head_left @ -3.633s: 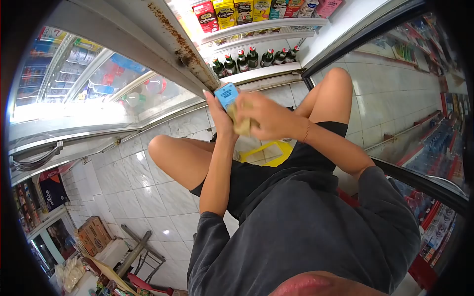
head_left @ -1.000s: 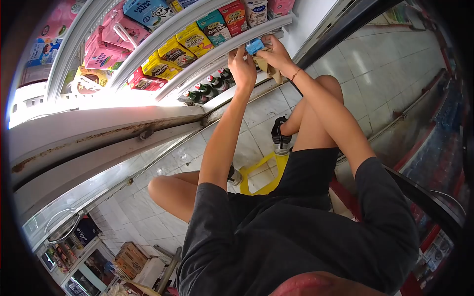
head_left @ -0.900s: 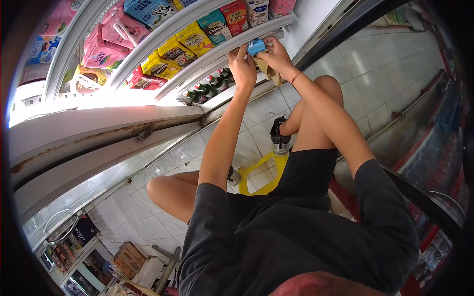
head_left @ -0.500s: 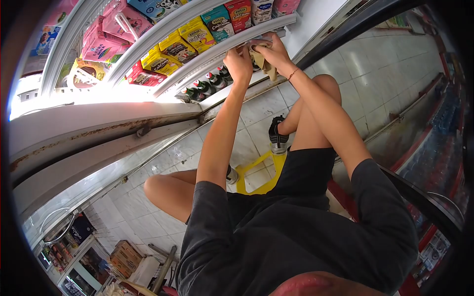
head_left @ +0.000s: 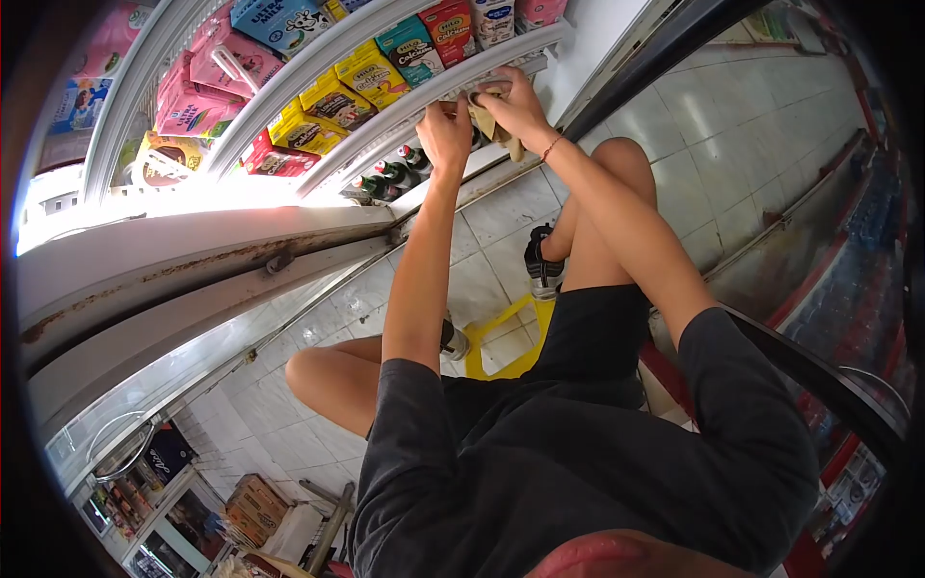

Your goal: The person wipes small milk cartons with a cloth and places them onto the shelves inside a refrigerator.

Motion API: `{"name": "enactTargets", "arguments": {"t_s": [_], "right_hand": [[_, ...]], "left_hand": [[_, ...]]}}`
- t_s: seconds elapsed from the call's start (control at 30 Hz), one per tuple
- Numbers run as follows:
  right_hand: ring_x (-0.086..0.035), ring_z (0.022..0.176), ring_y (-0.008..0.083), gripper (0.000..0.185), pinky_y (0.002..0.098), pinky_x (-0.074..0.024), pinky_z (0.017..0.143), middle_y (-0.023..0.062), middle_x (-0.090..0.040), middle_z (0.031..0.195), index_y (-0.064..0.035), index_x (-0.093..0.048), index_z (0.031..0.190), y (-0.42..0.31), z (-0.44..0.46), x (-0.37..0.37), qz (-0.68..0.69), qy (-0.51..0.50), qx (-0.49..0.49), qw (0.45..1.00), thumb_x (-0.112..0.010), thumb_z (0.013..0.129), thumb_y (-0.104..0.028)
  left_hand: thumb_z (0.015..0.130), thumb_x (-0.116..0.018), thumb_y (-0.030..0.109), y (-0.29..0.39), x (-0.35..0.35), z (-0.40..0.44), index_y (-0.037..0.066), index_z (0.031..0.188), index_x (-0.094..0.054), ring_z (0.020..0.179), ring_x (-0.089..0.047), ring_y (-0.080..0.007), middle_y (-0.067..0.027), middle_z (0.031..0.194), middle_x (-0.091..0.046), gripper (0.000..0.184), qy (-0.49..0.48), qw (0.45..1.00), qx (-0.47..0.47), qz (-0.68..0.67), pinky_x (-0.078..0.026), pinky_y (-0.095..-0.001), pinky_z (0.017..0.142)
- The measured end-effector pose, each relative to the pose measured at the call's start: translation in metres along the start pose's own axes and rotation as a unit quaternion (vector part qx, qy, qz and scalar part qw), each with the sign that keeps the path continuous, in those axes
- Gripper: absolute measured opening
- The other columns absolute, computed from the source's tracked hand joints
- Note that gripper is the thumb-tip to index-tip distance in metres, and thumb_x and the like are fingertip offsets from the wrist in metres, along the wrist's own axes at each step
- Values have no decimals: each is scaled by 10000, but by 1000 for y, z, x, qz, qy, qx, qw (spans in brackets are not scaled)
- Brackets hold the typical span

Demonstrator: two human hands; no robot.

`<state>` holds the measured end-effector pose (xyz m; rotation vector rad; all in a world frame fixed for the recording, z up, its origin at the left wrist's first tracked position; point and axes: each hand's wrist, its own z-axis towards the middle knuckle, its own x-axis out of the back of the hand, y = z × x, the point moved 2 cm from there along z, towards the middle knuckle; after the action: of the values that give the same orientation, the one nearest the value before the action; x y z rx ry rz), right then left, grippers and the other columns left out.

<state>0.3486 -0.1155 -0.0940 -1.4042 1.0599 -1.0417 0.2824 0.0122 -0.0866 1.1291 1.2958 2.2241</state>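
Observation:
A tan cloth (head_left: 493,125) hangs bunched from my right hand (head_left: 518,108), which is closed around it at the front edge of a white fridge shelf (head_left: 405,111). Just left of it, my left hand (head_left: 446,137) is closed at the same shelf edge, its fingertips pinched close to the cloth. What those fingertips hold, if anything, is hidden. Above both hands, yellow drink cartons (head_left: 371,75), a teal carton (head_left: 409,50) and a red carton (head_left: 449,31) stand in a row. Dark bottles with red caps (head_left: 397,173) sit below the shelf edge.
Pink milk cartons (head_left: 198,104) fill another shelf on the left. The rusty-edged white door frame (head_left: 193,255) runs across the left side. A yellow stool (head_left: 515,352) stands beneath me on the tiled floor (head_left: 487,226). Cardboard boxes (head_left: 255,506) are at lower left.
Both hands have shifted slightly left along the shelf edge, the right hand carrying the cloth closer to the left. The view has also moved a little.

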Motion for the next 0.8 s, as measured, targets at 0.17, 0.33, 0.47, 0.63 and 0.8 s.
{"name": "enactTargets", "arguments": {"t_s": [0.17, 0.33, 0.47, 0.63, 0.8], "right_hand": [[-710, 1056, 257, 533, 357, -545, 930, 138, -737, 1144, 5, -620, 1268, -1, 1, 1, -65, -40, 7, 997, -770, 810, -223], [-717, 1026, 259, 435, 363, -547, 924, 115, -755, 1112, 11, -681, 1158, -7, 2, -1, -79, -42, 91, 992, -763, 801, -224], [-715, 1024, 295, 442, 367, -545, 922, 139, -753, 1104, 16, -682, 1153, -18, 2, 2, -132, -51, 96, 985, -752, 794, -233], [-692, 1103, 304, 450, 372, -517, 976, 148, -738, 1151, -25, -689, 1184, -18, -2, -4, -210, -131, 113, 962, -747, 807, -261], [-699, 1061, 365, 493, 398, -546, 928, 189, -737, 1124, 9, -662, 1165, -21, -4, -8, -197, -117, 146, 962, -768, 767, -262]], "left_hand": [[973, -720, 298, 0, 3, 4, -31, 982, -716, 635, -744, -304, -185, 812, -762, 329, -8, 999, 24, -29, -584, -414, 676], [1010, -645, 198, -19, 5, 12, -42, 946, -702, 568, -728, -239, -136, 724, -754, 255, 40, 999, 0, -34, -576, -339, 602], [971, -599, 105, -23, 4, 13, 22, 933, -694, 567, -712, -260, -88, 604, -700, 131, 69, 996, 1, -63, -559, -405, 611], [954, -593, 71, -23, 11, 11, 31, 927, -726, 590, -693, -267, -102, 608, -690, 141, 72, 994, -72, 41, -546, -426, 660], [971, -595, 77, -32, 11, 13, 26, 924, -730, 600, -690, -294, -104, 619, -690, 152, 61, 994, -87, 26, -546, -422, 667]]}}
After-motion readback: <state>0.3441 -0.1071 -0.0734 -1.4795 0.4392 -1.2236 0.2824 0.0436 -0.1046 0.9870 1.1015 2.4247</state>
